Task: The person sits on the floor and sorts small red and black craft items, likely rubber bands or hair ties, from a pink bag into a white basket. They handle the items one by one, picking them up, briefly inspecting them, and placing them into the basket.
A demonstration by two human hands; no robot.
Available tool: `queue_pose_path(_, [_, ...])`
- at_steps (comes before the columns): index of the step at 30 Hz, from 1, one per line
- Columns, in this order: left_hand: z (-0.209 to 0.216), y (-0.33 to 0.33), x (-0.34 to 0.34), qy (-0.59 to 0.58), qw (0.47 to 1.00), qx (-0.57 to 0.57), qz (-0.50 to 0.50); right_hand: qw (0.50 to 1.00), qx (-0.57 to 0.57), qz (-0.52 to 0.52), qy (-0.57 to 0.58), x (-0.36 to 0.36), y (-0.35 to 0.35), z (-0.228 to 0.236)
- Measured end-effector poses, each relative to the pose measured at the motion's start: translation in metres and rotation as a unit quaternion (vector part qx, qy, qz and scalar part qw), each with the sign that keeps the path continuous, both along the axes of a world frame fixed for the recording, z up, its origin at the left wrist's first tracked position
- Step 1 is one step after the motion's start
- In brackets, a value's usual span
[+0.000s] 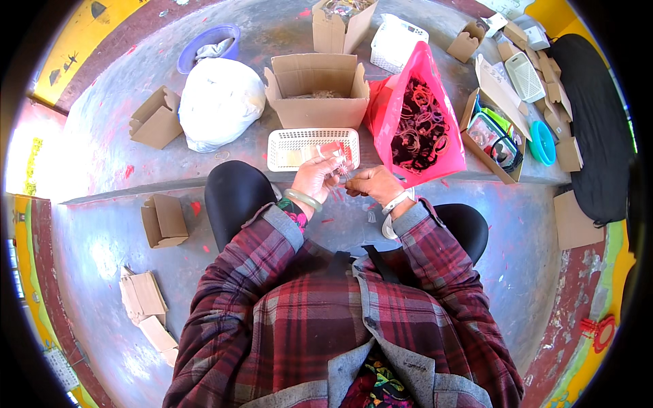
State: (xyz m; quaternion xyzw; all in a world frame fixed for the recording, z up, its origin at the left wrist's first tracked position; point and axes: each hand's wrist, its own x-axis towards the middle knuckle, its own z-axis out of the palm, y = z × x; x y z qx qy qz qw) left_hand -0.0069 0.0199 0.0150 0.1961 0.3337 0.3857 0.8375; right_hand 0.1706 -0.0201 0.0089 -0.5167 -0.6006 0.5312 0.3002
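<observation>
One view, head: looking down over a seated person's plaid sleeves [235,272] and dark-clad knees [237,197].
Left hand [314,178]: pinching, with thumb and fingers closing on a thin pinkish piece [343,170]; its exact form is too small to tell.
Right hand [377,185]: curling its fingers together, the tips pointing toward that piece; whether they are gripping it, I cannot tell.
Pinkish piece: showing between the two hands, near the front right corner of the white basket.
Wrists: the left one is wearing a pale bangle [303,199], the right one a white band [398,202].
White basket [280,153]: lying just beyond the hands on a raised platform [248,155], holding a red-and-white item [331,149].
Pink bag [386,115]: gaping open to the right of the basket, showing a heap of dark and pinkish bands [418,132].
Cardboard box [323,112]: standing open behind the basket.
White sack [221,102]: bulging left of that box, in front of a purple basin [235,44].
Teal basin [542,143]: resting far right, near a black cloth [592,122].
</observation>
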Motion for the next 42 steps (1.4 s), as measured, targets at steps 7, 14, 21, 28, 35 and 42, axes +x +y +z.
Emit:
queue_pose_path(7, [0.011,0.0,0.001,0.002,0.999,-0.003,0.042,0.994,-0.091,-0.047,0.035,-0.001,-0.001,0.006])
queue_pose_path(14, [-0.002,0.009,-0.005,-0.02,0.999,0.0,0.05,0.994,-0.089,-0.054,0.035,0.0,0.002,0.007])
queue_pose_path(21, [-0.001,0.008,-0.002,-0.044,0.996,-0.021,0.074,0.985,-0.161,-0.049,0.031,-0.003,0.001,0.019])
queue_pose_path(28, [0.006,0.006,-0.004,0.0,0.998,0.041,0.052,0.993,-0.009,-0.009,-0.12,0.018,0.006,0.013])
queue_pose_path(35, [-0.001,-0.004,0.005,0.019,0.992,0.106,-0.072,0.978,-0.043,-0.143,0.148,0.006,0.007,0.025])
queue_pose_path(42, [0.0,-0.006,0.009,-0.002,0.988,0.112,-0.106,0.966,0.045,-0.211,0.141,-0.002,0.004,0.011])
